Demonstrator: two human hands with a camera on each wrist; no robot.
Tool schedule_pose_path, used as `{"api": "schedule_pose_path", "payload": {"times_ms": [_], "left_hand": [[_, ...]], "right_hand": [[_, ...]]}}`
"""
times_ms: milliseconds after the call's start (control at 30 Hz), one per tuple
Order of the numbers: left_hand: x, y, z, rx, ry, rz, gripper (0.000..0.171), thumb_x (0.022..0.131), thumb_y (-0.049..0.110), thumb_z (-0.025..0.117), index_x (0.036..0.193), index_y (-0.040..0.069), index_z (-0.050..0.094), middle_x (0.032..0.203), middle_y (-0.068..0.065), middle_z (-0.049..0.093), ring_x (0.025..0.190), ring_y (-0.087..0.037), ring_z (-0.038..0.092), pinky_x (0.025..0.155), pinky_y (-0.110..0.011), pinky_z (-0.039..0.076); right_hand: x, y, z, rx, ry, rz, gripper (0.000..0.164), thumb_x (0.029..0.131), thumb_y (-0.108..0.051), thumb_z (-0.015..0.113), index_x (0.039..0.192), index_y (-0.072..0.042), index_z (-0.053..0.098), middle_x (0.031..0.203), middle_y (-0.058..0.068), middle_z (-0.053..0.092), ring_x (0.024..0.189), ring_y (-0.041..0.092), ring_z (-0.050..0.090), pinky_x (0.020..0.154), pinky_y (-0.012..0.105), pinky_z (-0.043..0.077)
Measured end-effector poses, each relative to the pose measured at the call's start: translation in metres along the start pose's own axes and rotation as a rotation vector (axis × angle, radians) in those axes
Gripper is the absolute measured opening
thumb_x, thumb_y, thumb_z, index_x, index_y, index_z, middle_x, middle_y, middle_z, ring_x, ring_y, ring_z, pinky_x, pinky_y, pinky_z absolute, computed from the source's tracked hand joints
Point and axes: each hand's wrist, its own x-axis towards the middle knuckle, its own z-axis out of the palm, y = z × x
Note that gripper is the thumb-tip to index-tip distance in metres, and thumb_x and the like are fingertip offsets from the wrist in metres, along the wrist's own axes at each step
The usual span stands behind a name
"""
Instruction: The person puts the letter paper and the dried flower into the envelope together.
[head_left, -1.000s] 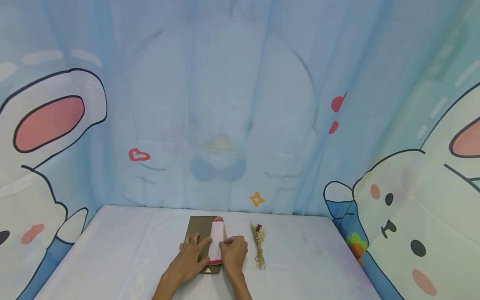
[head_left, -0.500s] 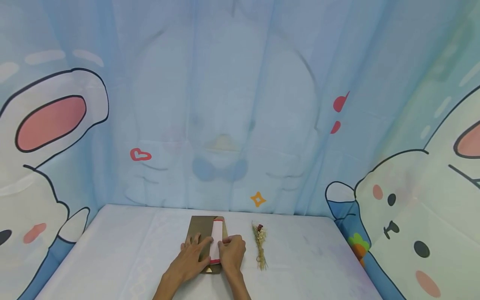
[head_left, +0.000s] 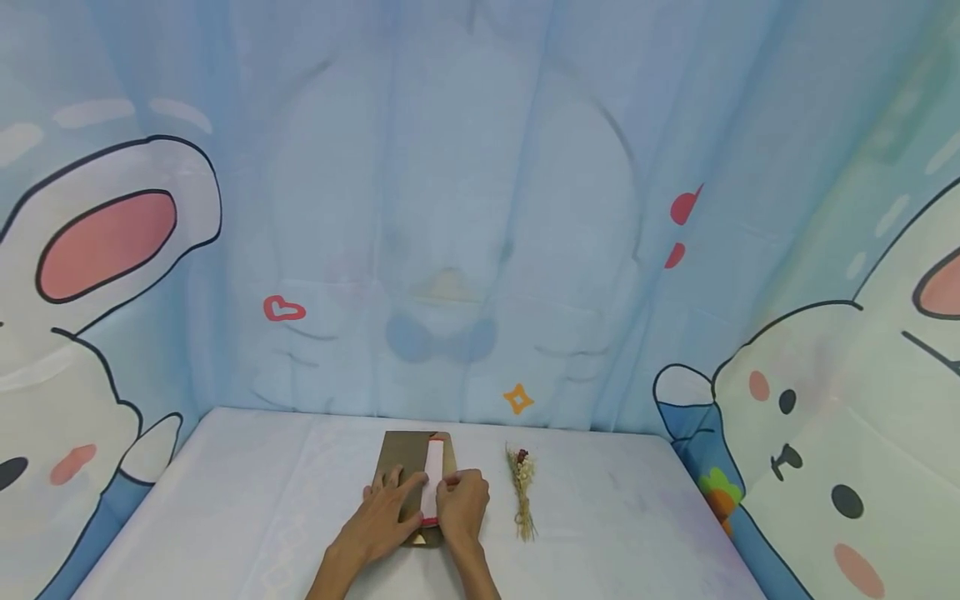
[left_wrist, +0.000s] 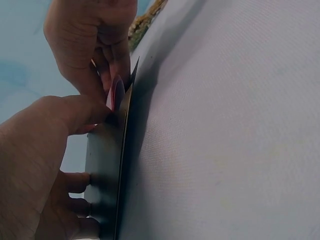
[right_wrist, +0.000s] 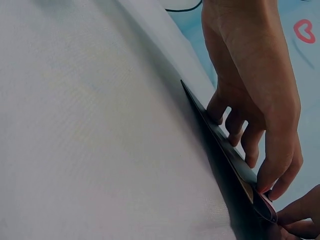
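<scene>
A flat brown card (head_left: 400, 454) lies on the white-covered table. On its right part is a narrow pale pink strip with red ends (head_left: 432, 479), bent over into a rounded fold, as the left wrist view shows. My left hand (head_left: 378, 512) presses the card with spread fingers (right_wrist: 250, 150), its thumb and forefinger right at the strip's left side. At the strip's right edge, my right hand (head_left: 463, 504) pinches the folded layer between thumb and fingertips. The pinched edge itself is mostly hidden behind the fingers.
A small bunch of dried flowers (head_left: 521, 483) tied near its stems lies to the right of my right hand. Behind the table (head_left: 600, 508) hangs a light blue curtain (head_left: 450, 208) printed with rabbits.
My right hand has shifted slightly left, and the visible pink strip has grown narrower under its pinch. My left hand holds its place on the card.
</scene>
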Motion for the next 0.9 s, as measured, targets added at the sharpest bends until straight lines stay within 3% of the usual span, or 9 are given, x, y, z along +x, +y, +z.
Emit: {"api": "schedule_pose_path", "payload": {"times_ms": [400, 700, 900], "left_hand": [[0.001, 0.001, -0.002, 0.007, 0.006, 0.013, 0.056, 0.101, 0.027, 0.071, 0.155, 0.018, 0.057, 0.165, -0.036, 0.043, 0.151, -0.071, 0.034, 0.116, -0.087, 0.03], [0.001, 0.0, -0.002, 0.006, 0.014, 0.019, 0.058, 0.099, 0.028, 0.072, 0.155, 0.019, 0.057, 0.164, -0.034, 0.044, 0.151, -0.066, 0.036, 0.114, -0.085, 0.034], [0.001, -0.003, 0.001, 0.001, 0.011, 0.008, 0.062, 0.101, 0.031, 0.072, 0.159, 0.017, 0.054, 0.166, -0.035, 0.041, 0.153, -0.068, 0.033, 0.116, -0.088, 0.029]], "right_hand": [[-0.003, -0.02, -0.004, -0.053, -0.047, 0.124, 0.018, 0.079, 0.008, 0.083, 0.067, -0.004, 0.077, 0.06, 0.006, 0.073, 0.054, 0.014, 0.064, 0.057, 0.035, 0.057], [-0.006, -0.027, 0.0, -0.051, -0.04, 0.104, 0.016, 0.08, 0.008, 0.083, 0.068, -0.002, 0.077, 0.062, 0.008, 0.074, 0.055, 0.016, 0.066, 0.057, 0.037, 0.058], [-0.008, -0.026, 0.003, -0.029, -0.053, 0.073, 0.014, 0.078, 0.011, 0.082, 0.069, 0.001, 0.077, 0.061, 0.01, 0.073, 0.054, 0.017, 0.066, 0.054, 0.034, 0.057]]}}
